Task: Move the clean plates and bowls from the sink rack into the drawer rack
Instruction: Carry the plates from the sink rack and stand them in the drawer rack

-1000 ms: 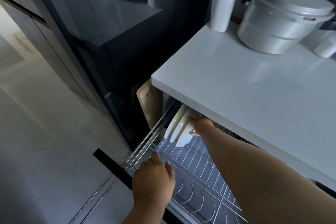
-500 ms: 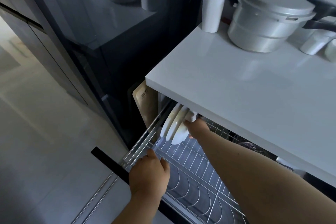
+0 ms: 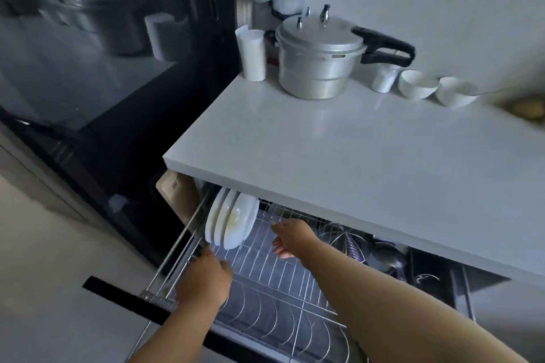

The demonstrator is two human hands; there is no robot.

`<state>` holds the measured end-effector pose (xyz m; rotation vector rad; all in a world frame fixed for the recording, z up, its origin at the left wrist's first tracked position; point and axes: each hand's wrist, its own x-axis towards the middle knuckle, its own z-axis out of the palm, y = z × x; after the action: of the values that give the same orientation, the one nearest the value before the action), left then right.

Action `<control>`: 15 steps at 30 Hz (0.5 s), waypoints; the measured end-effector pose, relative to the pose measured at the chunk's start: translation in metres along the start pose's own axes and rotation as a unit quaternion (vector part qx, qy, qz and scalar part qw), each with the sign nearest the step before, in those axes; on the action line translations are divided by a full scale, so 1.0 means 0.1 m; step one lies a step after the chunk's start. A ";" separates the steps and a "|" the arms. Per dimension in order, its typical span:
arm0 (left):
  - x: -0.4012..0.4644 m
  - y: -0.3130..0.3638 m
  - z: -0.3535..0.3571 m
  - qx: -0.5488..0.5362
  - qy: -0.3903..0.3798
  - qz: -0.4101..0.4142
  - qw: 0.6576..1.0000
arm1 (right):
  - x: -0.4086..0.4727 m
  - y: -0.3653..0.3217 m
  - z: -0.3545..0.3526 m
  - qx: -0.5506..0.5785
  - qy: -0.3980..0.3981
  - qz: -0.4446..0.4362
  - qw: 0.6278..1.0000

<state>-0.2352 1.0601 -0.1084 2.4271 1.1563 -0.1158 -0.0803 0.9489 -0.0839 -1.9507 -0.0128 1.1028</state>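
Below the white counter (image 3: pixel 368 162), at lower centre of the frame, the pulled-out drawer rack (image 3: pixel 283 283) holds three white plates (image 3: pixel 233 222) standing on edge at its far left end. At right of them, the right hand (image 3: pixel 290 237) hovers apart from the plates, fingers loosely spread and holding nothing. Lower left, the left hand (image 3: pixel 203 280) grips the rack's front rail. On the counter at upper right stand a pressure cooker (image 3: pixel 320 56), a white cup (image 3: pixel 252 54) and two white bowls (image 3: pixel 436 91).
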 end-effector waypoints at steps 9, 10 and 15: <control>-0.24 1.62 -0.03 -0.046 -0.050 0.124 0.990 | -0.63 0.35 -1.33 0.052 0.091 -0.065 0.992; -0.31 1.81 -0.03 -0.044 -0.048 0.142 0.988 | -0.72 0.41 -1.49 0.058 0.107 -0.069 0.990; -0.81 2.80 0.01 -0.040 -0.062 0.230 0.970 | -1.18 0.79 -2.31 0.104 0.185 -0.076 0.974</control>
<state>-0.0759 0.8474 0.0119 2.5050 0.5133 -0.0723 -0.0204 0.6970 -0.0038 -1.9004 0.1478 0.6052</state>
